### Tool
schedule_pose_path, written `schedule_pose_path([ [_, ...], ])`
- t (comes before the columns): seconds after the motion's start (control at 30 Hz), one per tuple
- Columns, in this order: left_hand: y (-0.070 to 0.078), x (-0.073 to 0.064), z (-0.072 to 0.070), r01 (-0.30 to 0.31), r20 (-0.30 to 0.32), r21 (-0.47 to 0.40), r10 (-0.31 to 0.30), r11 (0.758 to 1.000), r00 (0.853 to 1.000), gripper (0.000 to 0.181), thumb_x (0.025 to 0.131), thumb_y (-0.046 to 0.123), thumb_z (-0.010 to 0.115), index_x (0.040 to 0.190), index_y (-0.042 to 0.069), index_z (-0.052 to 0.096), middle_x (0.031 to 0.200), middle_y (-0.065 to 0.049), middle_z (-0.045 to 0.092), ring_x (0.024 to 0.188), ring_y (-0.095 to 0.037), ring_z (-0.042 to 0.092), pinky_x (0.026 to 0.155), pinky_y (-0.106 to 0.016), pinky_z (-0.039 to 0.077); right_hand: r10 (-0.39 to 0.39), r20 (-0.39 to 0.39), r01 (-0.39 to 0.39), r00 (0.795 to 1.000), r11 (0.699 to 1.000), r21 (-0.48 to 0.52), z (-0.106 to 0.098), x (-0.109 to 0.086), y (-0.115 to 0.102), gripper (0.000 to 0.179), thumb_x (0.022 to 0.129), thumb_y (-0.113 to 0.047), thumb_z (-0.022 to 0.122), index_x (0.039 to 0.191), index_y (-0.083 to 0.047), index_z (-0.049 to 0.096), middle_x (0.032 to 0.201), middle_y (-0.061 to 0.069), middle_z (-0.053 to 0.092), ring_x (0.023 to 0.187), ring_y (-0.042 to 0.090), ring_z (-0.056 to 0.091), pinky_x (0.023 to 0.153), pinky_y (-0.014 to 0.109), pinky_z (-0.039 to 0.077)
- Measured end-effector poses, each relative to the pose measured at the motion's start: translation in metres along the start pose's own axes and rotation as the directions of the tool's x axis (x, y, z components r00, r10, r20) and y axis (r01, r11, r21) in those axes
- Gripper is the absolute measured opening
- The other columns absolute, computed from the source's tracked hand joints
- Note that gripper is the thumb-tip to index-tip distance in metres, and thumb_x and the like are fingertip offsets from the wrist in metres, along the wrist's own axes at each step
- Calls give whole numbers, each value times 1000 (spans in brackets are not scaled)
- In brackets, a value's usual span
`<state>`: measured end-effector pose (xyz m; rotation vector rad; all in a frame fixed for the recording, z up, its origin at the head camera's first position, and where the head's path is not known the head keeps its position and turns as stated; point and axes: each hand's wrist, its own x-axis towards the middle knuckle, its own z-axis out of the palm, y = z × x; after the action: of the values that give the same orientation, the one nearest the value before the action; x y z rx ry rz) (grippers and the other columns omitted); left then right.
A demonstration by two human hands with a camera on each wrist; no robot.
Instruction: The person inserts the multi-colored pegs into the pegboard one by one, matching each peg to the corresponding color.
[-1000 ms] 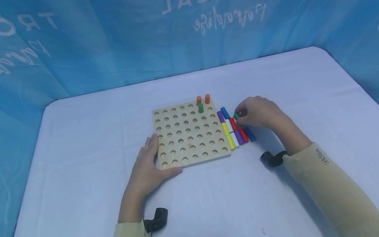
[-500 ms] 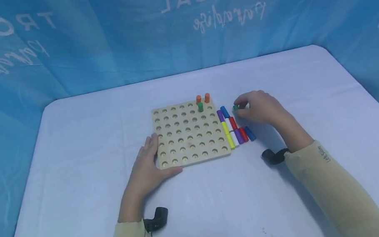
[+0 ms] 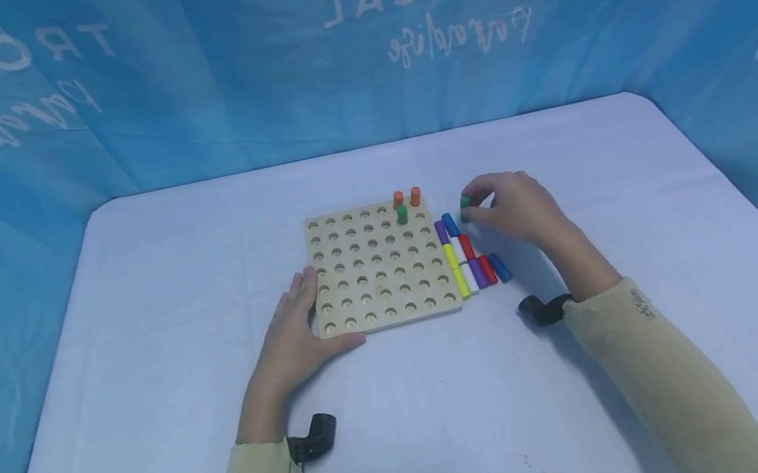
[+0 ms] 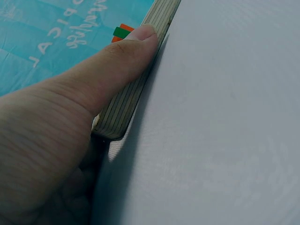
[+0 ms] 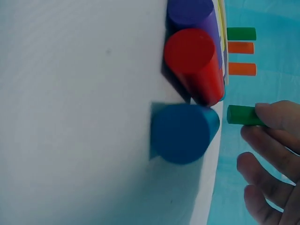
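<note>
A pale wooden pegboard (image 3: 377,269) with rows of round holes lies flat on the table. My left hand (image 3: 293,332) rests at its near left corner, fingers along the left side. The thumb (image 4: 117,58) lies straight against the front edge in the left wrist view. Off the board's right side, my right hand (image 3: 518,205) pinches a green peg (image 5: 243,115) between thumb and index finger, above the table. Two orange pegs (image 3: 415,196) and another green peg (image 3: 402,215) stand in holes at the far right corner.
Beside the board's right edge lie several loose pegs: yellow (image 3: 459,281), white (image 3: 468,276), purple (image 3: 442,232), red (image 3: 487,270) and blue (image 3: 500,267). A white cloth (image 3: 196,235) covers the table, and a blue printed curtain (image 3: 260,80) hangs behind it.
The right hand has moved away from the near loose pegs towards the far side, lifting the green peg, which now stands more upright in the fingers. The left hand stays put.
</note>
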<state>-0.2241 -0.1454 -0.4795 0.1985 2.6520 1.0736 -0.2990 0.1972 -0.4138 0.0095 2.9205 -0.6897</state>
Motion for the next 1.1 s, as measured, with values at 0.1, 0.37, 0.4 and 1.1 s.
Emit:
schedule_pose_path([
  [0.1,0,-1,0,0,-1,-1,0,1000,1000,127,67,62,83,161,21,8,169,-2,6,155,-37,4,124,-60,13,-7,-28,7,1000,1000,19,1,3,-4,31,91,-29,71,120,-19,68,115,5,69,102,25,63,84,43,55],
  [0.37,-2,0,0,-13,-8,-6,13,1000,1000,126,68,60,84,161,21,9,168,-2,7,155,-36,5,124,-59,13,-35,-72,39,997,998,53,5,9,-15,29,92,-28,71,118,-18,67,115,4,70,97,23,63,82,40,55],
  [0.4,-2,0,0,-13,-9,-8,13,1000,1000,126,68,60,84,161,21,9,168,-1,7,155,-36,5,124,-59,13,-38,-75,42,996,997,57,6,10,-16,28,92,-28,71,118,-18,67,115,4,70,96,22,63,82,39,55],
  [1.1,-2,0,-3,-33,-15,-4,33,999,999,128,65,60,85,161,17,10,168,-4,8,155,-38,6,124,-59,13,-94,-61,97,994,994,55,19,21,-39,29,93,-28,70,120,-19,68,115,3,72,90,21,65,75,36,53],
])
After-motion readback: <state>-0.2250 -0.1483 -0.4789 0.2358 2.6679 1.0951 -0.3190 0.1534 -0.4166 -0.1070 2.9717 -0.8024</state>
